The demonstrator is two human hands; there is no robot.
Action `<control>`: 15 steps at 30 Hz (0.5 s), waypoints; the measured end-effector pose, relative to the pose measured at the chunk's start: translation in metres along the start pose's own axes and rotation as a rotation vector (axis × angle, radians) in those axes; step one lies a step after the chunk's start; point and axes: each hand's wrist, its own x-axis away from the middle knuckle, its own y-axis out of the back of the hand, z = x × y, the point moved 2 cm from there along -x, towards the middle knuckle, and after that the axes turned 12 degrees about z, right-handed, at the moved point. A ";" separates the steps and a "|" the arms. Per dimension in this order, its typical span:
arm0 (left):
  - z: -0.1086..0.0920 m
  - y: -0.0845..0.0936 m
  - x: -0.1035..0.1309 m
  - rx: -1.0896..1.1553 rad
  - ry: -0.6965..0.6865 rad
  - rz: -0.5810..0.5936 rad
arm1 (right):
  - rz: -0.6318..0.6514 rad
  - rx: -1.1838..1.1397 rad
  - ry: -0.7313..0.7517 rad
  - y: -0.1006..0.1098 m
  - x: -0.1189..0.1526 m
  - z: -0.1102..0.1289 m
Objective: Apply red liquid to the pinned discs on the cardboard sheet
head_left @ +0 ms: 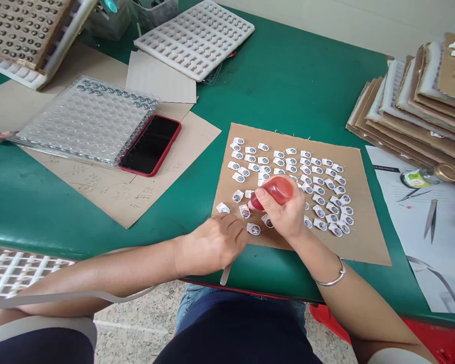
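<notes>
Several small white pieces with round dark centres lie in rows on a brown cardboard sheet (364, 237). My right hand (286, 210) is wrapped round a red squeeze bulb (281, 189), its lower end tilted toward one white piece (244, 211). Just left of that piece, my left hand (222, 242) is closed, knuckles up, over the sheet's lower left edge. A flat, pale strip (225, 274) sticks out beneath it; the fingertips and what they pinch are hidden. Another white piece (254, 229) lies right of my left hand.
A red-edged phone (151, 145) and a clear tray (79, 121) lie on cardboard at the left. White perforated trays (197, 38) are behind. Stacked cardboard (405, 106), a small bottle (428, 175) and tweezers (431, 221) are at the right. The green table's (296, 76) front edge is near my body.
</notes>
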 end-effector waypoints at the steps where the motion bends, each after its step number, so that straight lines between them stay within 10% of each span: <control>1: 0.000 0.000 0.000 0.001 0.001 -0.008 | 0.000 -0.001 -0.001 0.000 0.000 0.000; 15: 0.000 0.001 -0.001 -0.003 0.020 -0.050 | -0.007 0.018 -0.006 0.000 0.001 0.001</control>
